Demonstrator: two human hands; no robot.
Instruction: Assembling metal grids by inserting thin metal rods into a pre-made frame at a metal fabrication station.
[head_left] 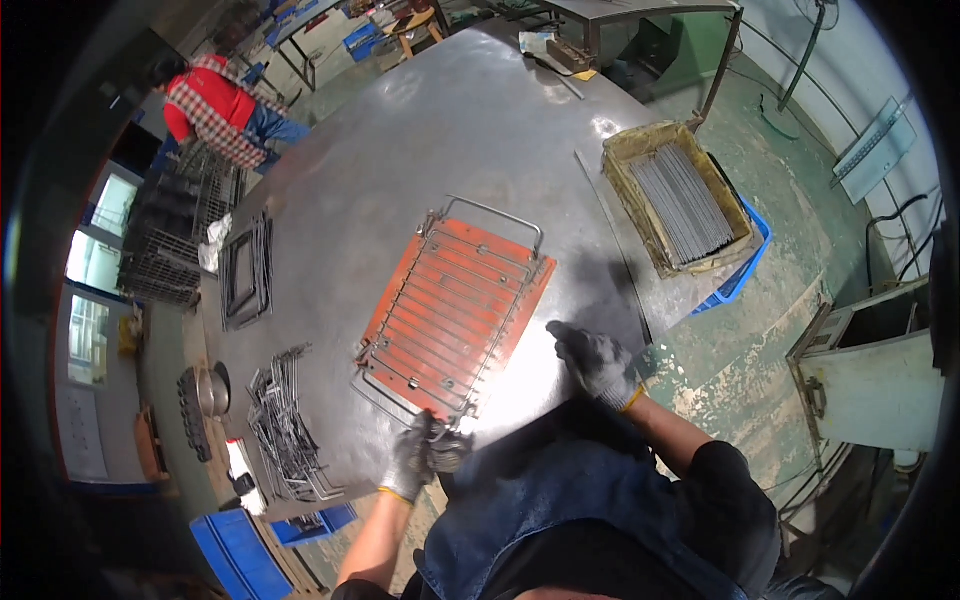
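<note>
A wire rack (455,300) with a bent handle lies on an orange-red jig plate (527,300) in the middle of a steel table (420,140). My left hand (412,460), in a dark grey glove, is closed on a small dark tool at the near corner of the rack. My right hand (592,358), also gloved, rests on the table just right of the plate, fingers spread, holding nothing.
A box of straight metal rods (680,200) stands at the table's right edge over a blue crate (745,270). Bent wire pieces (285,430) and stacked wire frames (248,270) lie at the left. A person in red (215,105) works beyond the table. Blue bin (235,555) below left.
</note>
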